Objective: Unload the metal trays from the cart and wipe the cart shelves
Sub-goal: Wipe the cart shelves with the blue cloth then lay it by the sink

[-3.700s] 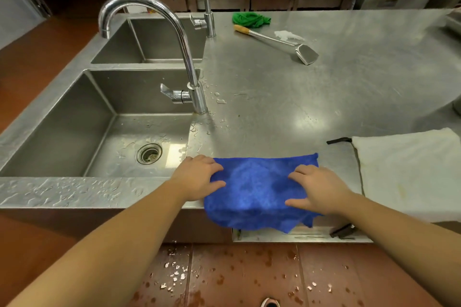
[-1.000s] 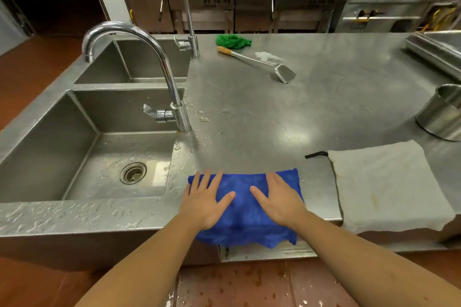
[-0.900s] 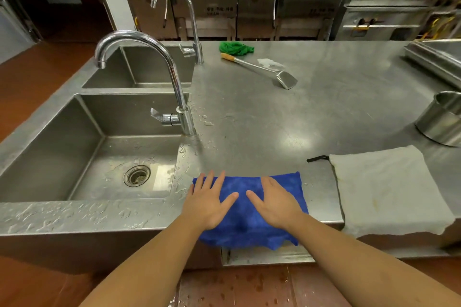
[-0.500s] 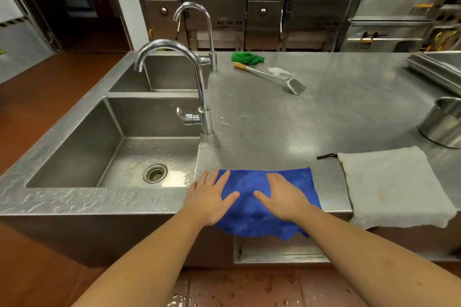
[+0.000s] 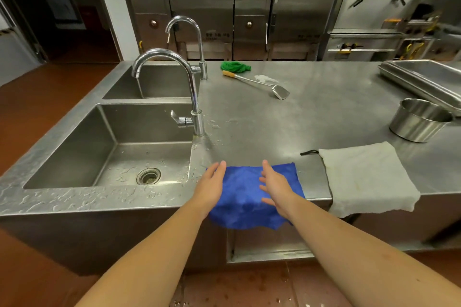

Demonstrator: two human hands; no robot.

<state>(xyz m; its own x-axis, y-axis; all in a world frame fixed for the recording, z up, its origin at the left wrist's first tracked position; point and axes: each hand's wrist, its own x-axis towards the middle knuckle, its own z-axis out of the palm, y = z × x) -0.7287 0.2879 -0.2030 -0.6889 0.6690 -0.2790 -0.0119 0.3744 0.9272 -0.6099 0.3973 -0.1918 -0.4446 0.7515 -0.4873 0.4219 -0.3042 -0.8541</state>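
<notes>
Head view. L hand (image 5: 212,188) & R hand (image 5: 275,188): fingers straight, nothing gripped, both over the blue cloth (image 5: 243,183), L at its left edge; whether the palms touch it cannot be told. Cloth lies spread on the steel counter (image 5: 311,119), front part hanging over the edge, just right of the sink (image 5: 109,152). White towel (image 5: 366,177) near its right side. Metal trays (image 5: 424,80) on counter at far right, behind a pot (image 5: 419,121)

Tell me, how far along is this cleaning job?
Done, apparently: metal trays sit on the counter. In hand: the left hand and right hand, both open, are at the blue cloth draped over the counter's edge. Left: no cart is in view, so shelf wiping seems pending.
</notes>
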